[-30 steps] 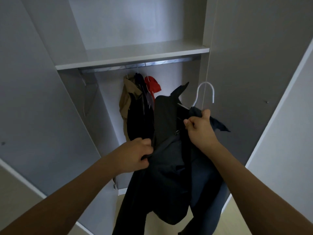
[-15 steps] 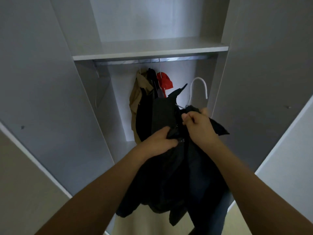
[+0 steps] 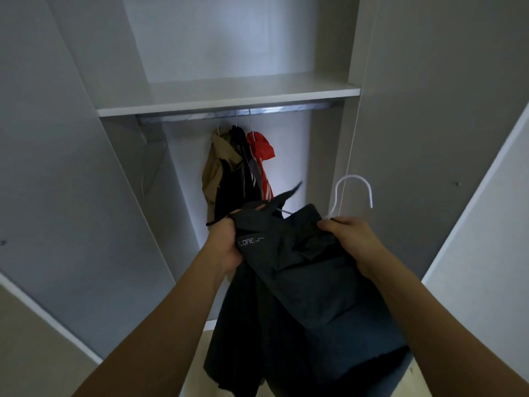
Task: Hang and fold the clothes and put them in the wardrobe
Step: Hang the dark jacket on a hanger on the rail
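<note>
A dark navy jacket [image 3: 300, 282] hangs from both my hands in front of the open wardrobe. My left hand [image 3: 226, 242] grips its left shoulder, near small white lettering. My right hand [image 3: 349, 236] grips the jacket's other side together with the neck of a white hanger [image 3: 355, 190], whose hook stands up above my knuckles. The hanger's arms are hidden inside the cloth. A metal rail [image 3: 234, 113] runs under the shelf [image 3: 229, 96], well above the jacket.
On the rail hang a tan garment [image 3: 217, 170], a dark one [image 3: 237, 173] and a red one with white stripes [image 3: 260, 156]. An empty clear hanger [image 3: 148, 161] hangs at the rail's left end. Open wardrobe doors [image 3: 57, 167] flank both sides.
My hands have drawn apart, spreading the jacket's shoulders. The left hand moved left from the jacket's middle to its shoulder. The hanger hook shifted right with my right hand.
</note>
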### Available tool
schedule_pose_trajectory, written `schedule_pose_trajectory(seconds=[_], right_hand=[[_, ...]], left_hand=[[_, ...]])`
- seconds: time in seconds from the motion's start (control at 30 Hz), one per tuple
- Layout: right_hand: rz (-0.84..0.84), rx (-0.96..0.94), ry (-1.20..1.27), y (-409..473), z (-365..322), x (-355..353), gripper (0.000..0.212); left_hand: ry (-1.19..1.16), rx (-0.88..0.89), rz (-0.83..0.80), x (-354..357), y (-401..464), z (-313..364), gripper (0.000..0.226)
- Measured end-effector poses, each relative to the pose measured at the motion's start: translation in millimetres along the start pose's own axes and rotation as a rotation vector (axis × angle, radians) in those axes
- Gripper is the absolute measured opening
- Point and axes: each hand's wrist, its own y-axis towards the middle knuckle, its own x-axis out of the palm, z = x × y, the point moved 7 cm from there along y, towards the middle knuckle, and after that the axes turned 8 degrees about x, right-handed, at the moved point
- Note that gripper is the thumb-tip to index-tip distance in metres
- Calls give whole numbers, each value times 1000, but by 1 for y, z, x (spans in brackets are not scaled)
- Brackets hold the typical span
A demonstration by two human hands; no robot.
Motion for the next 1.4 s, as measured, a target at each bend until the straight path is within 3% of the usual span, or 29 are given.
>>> schedule_pose_trajectory(seconds=[0.13,0.3,0.33,0.43,0.47,0.5,0.57,0.6,0.7,0.8,0.9,1.0,1.07,1.13,1.27,1.33,1.4], right_hand=[[24,134,-66,11,16,3,20],[-8,44,-64,12,11,20,17],[-38,5,-72,10,9,26,22],[-166,-128,-52,5,1,40,76],[-206,-161,-64,4,0,44,84],[-223,-191,-90,3,-1,47,78],[-223,-223,-136,5,-3,52,41],[-199,-226,-153,6,-3,52,33],[-87,-220,-174,9,-4,50,31],[-16,-251,-144,7,-10,42,43],[116,-208,-183,6,-13,28,42],[174,-177,-209,3,-17,18,26],[100,-219,-276,-3,-23,24,45],[42,-278,-521,-7,-25,35,67],[35,-465,-803,-6,-27,44,46],[-49,-502,-819,-5,-29,48,17],[-120,-497,-841,-8,-29,51,31]], left_hand=[[-8,-37,74,-4,-6,0,29],[360,-49,80,15,-16,12,29],[431,-63,71,20,-19,13,27],[599,-42,64,23,-18,14,15],[657,-4,56,25,-17,16,17],[685,13,50,24,-15,14,22],[730,15,40,24,-10,10,29],[780,70,14,24,-7,11,33],[935,330,-69,31,-13,21,45],[1036,519,-81,26,-15,25,44],[1074,508,-87,15,-17,26,31],[1151,563,-106,17,-23,28,37],[1097,454,-90,18,-24,22,35],[1032,349,-112,20,-23,17,29],[986,275,-187,23,-22,16,19],[1039,312,-240,27,-22,13,11],[1032,381,-253,31,-22,12,12]])
